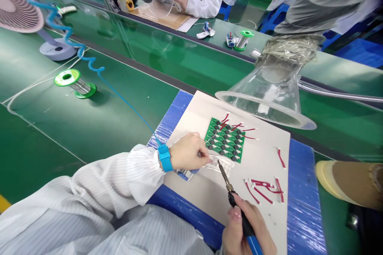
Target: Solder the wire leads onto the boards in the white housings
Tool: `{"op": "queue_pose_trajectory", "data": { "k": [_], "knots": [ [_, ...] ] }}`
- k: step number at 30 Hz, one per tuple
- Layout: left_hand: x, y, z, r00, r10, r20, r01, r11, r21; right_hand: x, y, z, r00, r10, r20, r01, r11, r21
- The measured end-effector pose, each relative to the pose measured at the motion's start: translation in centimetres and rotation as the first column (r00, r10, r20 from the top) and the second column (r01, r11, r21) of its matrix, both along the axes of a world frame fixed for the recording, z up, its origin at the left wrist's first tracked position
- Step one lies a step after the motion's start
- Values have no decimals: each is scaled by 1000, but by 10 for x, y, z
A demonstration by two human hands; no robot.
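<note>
While my right hand grips the soldering iron and my left hand pinches apparent solder wire, I judge the work partway: red leads lie over the circuit board beyond the left hand, loose red wires beyond the right.

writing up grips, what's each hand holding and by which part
The right hand holds the soldering iron by its handle. The left hand seems to pinch something small; what, I cannot tell.
</note>
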State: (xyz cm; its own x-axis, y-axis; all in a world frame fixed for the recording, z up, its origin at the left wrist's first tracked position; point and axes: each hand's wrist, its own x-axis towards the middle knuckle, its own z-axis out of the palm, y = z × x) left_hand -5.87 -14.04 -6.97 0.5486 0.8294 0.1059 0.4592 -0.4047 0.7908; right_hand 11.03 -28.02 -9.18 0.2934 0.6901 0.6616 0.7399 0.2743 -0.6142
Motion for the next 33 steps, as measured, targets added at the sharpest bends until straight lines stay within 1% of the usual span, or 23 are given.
{"op": "queue_pose_trajectory", "data": {
  "k": [3,9,12,15,23,28,33],
  "knots": [
    [0,-2,0,1000,17,14,-17,1000,-6,-1,1,1,1000,5,-13,-5,1000,-13],
    [2,-6,2,996,87,12,-87,996,-16,-4,5,9,1000,16,8,-16,998,-64],
    [4,-8,2,994,105,-12,-106,994,-15,-4,6,11,999,51,-12,-51,996,-74],
    [6,-9,1,993,115,-40,-115,993,3,-3,7,11,997,75,0,-75,996,-58],
    [8,-13,3,988,121,-100,-119,993,23,-3,10,10,998,66,2,-66,997,-36],
    [8,-12,2,987,132,-93,-132,991,10,-2,8,10,996,85,0,-84,993,-87],
    [8,-12,3,988,130,-84,-131,991,-8,0,6,9,994,109,14,-107,992,-73]
  ]
}}
